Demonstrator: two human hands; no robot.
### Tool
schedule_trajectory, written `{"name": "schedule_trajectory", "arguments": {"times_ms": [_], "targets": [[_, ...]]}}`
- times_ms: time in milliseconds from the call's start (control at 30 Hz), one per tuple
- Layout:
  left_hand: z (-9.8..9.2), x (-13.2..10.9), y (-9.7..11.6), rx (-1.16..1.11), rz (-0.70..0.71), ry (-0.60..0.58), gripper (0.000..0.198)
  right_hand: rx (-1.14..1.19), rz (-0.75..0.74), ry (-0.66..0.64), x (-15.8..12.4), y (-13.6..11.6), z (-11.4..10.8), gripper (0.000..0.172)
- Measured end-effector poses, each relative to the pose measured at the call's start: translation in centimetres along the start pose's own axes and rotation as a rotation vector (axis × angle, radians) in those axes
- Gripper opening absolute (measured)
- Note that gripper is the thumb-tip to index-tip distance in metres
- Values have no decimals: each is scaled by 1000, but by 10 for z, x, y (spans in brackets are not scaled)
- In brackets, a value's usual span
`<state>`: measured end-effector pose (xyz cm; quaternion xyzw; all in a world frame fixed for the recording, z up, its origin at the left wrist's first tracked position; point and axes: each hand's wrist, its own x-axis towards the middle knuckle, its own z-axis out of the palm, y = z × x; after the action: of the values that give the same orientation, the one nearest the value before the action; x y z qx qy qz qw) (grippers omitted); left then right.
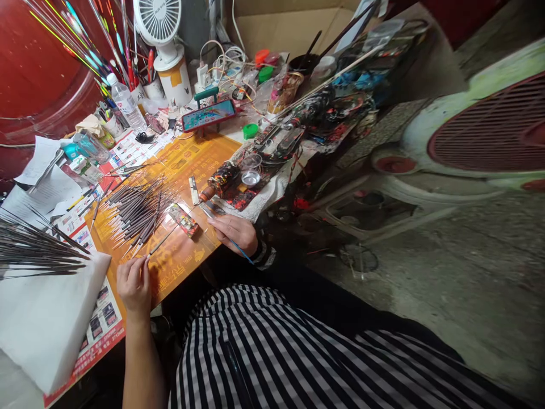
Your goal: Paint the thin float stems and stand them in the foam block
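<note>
My left hand (134,286) pinches the lower end of a slim dark fishing float (163,241), which slants up and away over the orange printed mat (200,165). My right hand (234,234) holds a fine paintbrush with a blue handle (241,251), its tip pointing left near a paint-smeared bottle (220,178). Between my hands lies a small paint-caked block (183,220). A loose pile of similar floats (138,213) lies left of it, close to my left fingers. More floats (38,254) stick out over a white foam block (46,321).
Paint-spattered jars, tools and cloth crowd the bench's far right, with a small metal cup (251,178) among them. A phone on a stand (208,115), a white desk fan (158,21) and papers stand behind. A large floor fan (489,125) stands on concrete at right.
</note>
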<state>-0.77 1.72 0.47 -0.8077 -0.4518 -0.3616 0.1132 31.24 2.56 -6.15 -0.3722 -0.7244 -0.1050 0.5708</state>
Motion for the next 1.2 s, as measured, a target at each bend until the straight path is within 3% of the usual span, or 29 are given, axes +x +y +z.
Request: {"name": "schedule_trajectory", "arguments": {"times_ms": [367, 767, 1200], "targets": [[-1, -3, 4, 1, -24, -21, 16, 178, -57, -30, -3, -48, 24, 57], [-1, -5, 5, -31, -27, -18, 18, 64, 48, -102, -13, -49, 34, 49], [0, -6, 5, -29, -30, -8, 18, 86, 17, -78, -9, -50, 33, 54]]}}
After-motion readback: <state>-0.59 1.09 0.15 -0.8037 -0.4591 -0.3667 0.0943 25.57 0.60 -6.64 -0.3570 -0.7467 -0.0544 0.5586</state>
